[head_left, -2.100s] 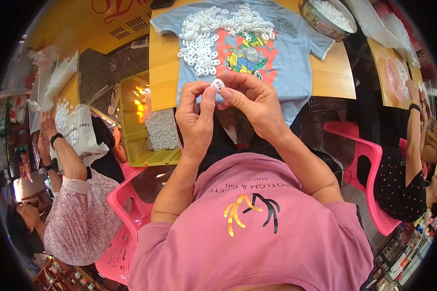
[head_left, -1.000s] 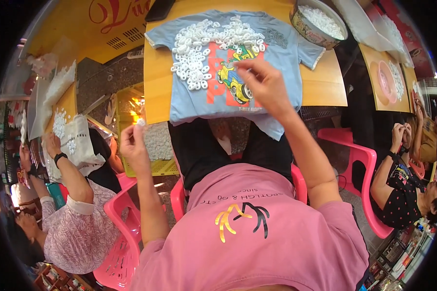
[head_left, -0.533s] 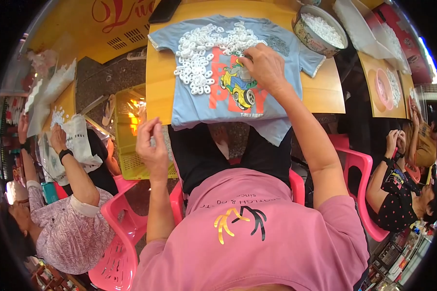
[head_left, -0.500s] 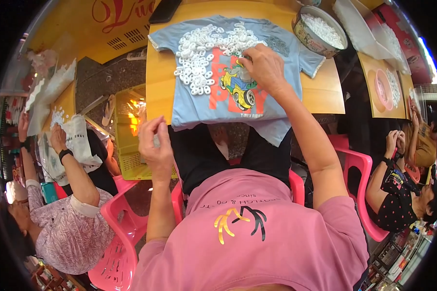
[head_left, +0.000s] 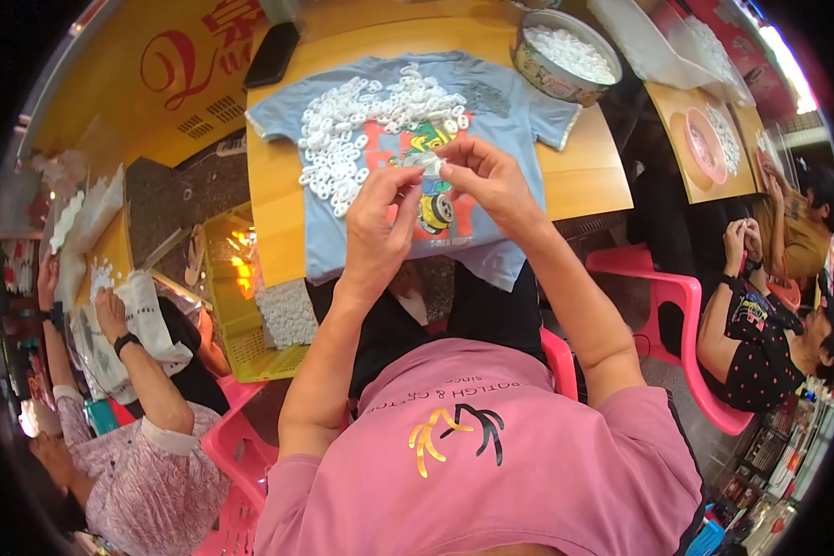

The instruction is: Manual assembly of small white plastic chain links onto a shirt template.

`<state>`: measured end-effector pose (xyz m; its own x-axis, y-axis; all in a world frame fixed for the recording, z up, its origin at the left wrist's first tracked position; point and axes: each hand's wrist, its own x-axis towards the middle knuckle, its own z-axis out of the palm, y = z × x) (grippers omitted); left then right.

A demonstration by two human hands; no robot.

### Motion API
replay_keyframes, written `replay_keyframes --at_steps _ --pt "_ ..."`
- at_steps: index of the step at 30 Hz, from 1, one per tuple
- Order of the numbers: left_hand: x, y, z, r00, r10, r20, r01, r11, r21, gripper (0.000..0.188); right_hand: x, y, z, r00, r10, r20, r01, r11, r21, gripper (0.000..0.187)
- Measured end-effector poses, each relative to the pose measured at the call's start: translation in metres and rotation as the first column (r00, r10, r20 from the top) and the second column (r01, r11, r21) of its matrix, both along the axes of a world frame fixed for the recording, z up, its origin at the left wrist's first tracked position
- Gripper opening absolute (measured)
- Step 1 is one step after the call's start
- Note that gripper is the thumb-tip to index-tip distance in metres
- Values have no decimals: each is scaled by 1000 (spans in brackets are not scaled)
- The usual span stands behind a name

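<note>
My left hand point(head_left: 380, 218) and my right hand point(head_left: 493, 185) meet over a light blue T-shirt point(head_left: 324, 246) spread on the table. Between their pinched fingertips is a small white plastic piece point(head_left: 432, 166); its exact shape is partly hidden by the fingers. Beyond and to the left of my hands, many loose white oval plastic pieces point(head_left: 334, 157) with small holes lie in a curved heap on the shirt. The shirt's coloured cartoon print shows partly beneath my fingers.
At the back right of the wooden table point(head_left: 588, 171) stands a round tin point(head_left: 554, 85) full of white pieces. A black phone point(head_left: 272, 56) lies back left. Left below is a yellow crate point(head_left: 250, 363) with white pieces. Co-workers sit on both sides near pink chairs point(head_left: 686, 296).
My right hand has come back from the heap toward me. The left hand has risen from beside the table to meet it, and both now pinch at the white piece. The view has shifted.
</note>
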<state>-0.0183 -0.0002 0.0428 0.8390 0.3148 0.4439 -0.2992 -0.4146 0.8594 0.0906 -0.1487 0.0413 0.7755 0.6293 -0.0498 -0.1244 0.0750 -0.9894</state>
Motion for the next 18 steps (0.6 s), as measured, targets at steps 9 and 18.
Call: replay_keyframes --at_steps 9,18 --pt "23 -25 -1 993 -85 77 80 995 63 24 -12 -28 11 917 -19 -399 97 979 177 18" --pt "29 -37 -8 984 -159 -83 115 914 -388 9 -6 -29 -4 995 -59 -78 61 998 18 21"
